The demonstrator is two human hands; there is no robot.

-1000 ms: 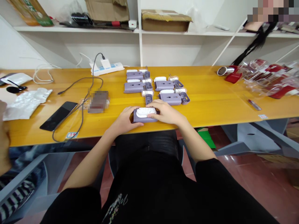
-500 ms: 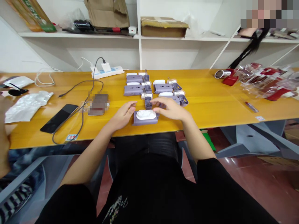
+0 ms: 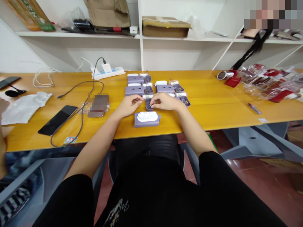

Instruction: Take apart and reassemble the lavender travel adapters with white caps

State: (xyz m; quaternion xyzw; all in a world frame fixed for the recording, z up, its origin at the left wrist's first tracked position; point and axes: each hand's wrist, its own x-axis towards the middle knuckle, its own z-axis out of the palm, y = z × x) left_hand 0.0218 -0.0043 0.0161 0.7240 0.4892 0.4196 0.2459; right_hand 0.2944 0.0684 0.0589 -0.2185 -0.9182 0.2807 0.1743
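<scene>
A small purple-grey open case [image 3: 149, 108] with a white part [image 3: 148, 96] at its far end lies between my hands. Over this case the fingertips of my right hand [image 3: 165, 101] are pinched together; whatever they grip is too small to name. To its left, my left hand [image 3: 129, 105] is curled, thumb and forefinger close together near the white part, and I cannot make out anything in them. Nearer to me, a white oval bristled brush head [image 3: 147, 116] rests on a purple block [image 3: 146, 123], apart from both hands.
Beyond my hands stand several similar purple units [image 3: 165, 89]. On the left are a phone [image 3: 58, 119], a dark cable [image 3: 82, 126], a blurred flat item [image 3: 98, 105], a silvery bag [image 3: 27, 108] and a power strip [image 3: 109, 72]. Red and clear plastic parts [image 3: 270, 78] crowd the right.
My hands have moved away from above the brush head to the small case. The right fingers have closed into a pinch, and the left fingers have curled in.
</scene>
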